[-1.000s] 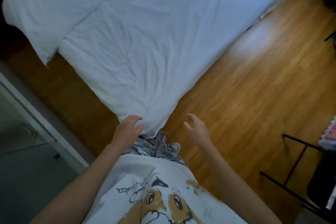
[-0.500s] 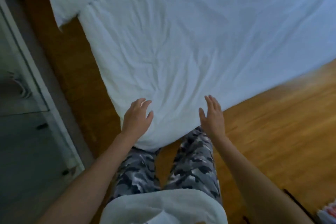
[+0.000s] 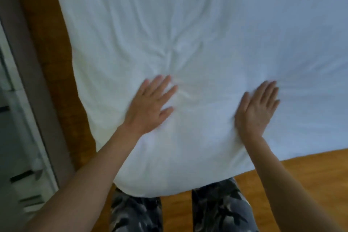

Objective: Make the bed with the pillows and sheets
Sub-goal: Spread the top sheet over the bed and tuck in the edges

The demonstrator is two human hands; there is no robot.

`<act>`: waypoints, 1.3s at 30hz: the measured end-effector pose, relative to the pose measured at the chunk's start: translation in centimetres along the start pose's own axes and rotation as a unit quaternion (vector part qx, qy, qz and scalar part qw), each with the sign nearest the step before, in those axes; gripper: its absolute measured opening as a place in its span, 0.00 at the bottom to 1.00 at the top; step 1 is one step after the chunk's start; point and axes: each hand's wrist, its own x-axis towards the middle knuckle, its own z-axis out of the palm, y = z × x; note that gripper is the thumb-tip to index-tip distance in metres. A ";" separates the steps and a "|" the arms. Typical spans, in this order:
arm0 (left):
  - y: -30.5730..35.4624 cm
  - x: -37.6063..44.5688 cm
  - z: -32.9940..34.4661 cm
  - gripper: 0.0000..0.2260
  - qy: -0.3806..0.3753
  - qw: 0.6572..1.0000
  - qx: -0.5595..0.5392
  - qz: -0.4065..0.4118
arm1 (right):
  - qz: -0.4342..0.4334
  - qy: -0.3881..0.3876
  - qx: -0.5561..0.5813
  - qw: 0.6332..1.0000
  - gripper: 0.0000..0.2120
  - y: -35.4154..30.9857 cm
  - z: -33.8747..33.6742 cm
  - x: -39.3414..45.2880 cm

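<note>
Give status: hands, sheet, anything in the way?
Left hand and right hand both flat, fingers straight, on white sheet. Creases fan out near left fingertips. Nothing in the way.

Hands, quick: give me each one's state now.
Left hand: open, flat on the white sheet.
Right hand: open, flat on the sheet.
</note>
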 end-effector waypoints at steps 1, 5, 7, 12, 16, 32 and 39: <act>-2.4 -1.0 0.1 0.26 0.022 0.994 0.008 -0.108 | -0.041 -0.006 0.003 0.999 0.32 -2.5 1.5 -1.7; -12.0 -9.3 -0.6 0.27 -0.082 0.881 -0.075 -0.461 | -0.251 -0.053 0.013 0.966 0.29 -14.8 6.9 -10.3; -14.9 -12.9 -1.7 0.26 -0.124 0.816 -0.116 -0.553 | -0.385 -0.123 -0.008 0.915 0.27 -20.5 8.4 -14.7; -16.0 -10.1 -6.8 0.24 0.095 0.832 -0.106 -0.536 | -0.649 -0.308 -0.160 0.677 0.19 -28.0 10.1 -21.4; -12.9 0.7 -9.1 0.22 0.159 0.924 -0.095 -0.334 | -0.657 -0.253 -0.021 0.710 0.16 -27.2 8.4 -20.4; -7.0 18.4 -3.3 0.25 0.059 0.996 -0.024 -0.069 | -0.045 0.059 -0.008 0.997 0.31 -17.9 -0.4 18.9; -22.9 10.5 -5.2 0.30 0.020 0.926 -0.025 -0.375 | -0.349 -0.056 -0.010 0.936 0.30 -35.0 7.0 10.3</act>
